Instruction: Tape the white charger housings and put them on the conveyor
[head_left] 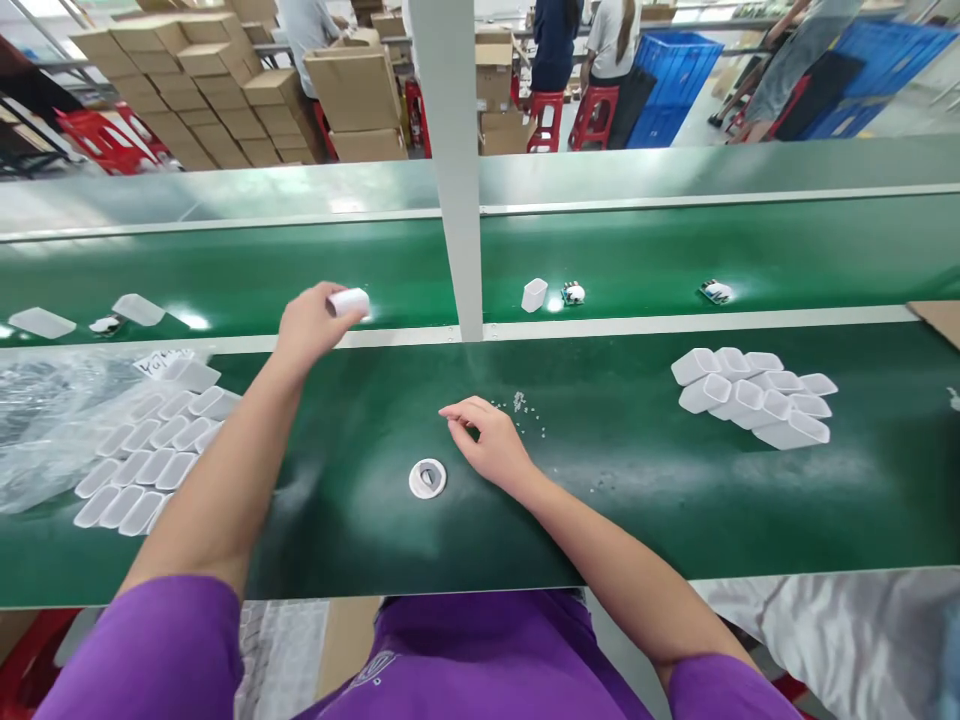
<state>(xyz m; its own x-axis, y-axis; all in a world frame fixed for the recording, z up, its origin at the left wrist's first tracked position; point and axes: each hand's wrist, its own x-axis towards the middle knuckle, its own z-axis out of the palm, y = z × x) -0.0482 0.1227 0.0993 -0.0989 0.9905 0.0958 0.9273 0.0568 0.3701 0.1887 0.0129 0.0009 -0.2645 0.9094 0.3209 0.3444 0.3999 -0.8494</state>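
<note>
My left hand point(309, 322) is closed around a white plastic housing point(350, 302), held at the near edge of the green conveyor belt point(375, 255). Close above the green worktop point(352, 440), my right hand point(491, 442) has thumb and fingertips pinched together; anything between them is too small to make out. Several tiny whitish pieces point(519, 401) lie scattered just beyond that hand. A round white disc with a grey centre point(427, 479) rests on the worktop, left of and nearer to me than my right hand.
Rows of white housings point(154, 467) stand at left beside clear plastic bags point(52, 420); another cluster point(750, 395) sits at right. The belt carries a loose housing point(534, 295) and small circuit boards point(572, 293). A white post point(454, 170) rises between worktop and belt. People sit beyond.
</note>
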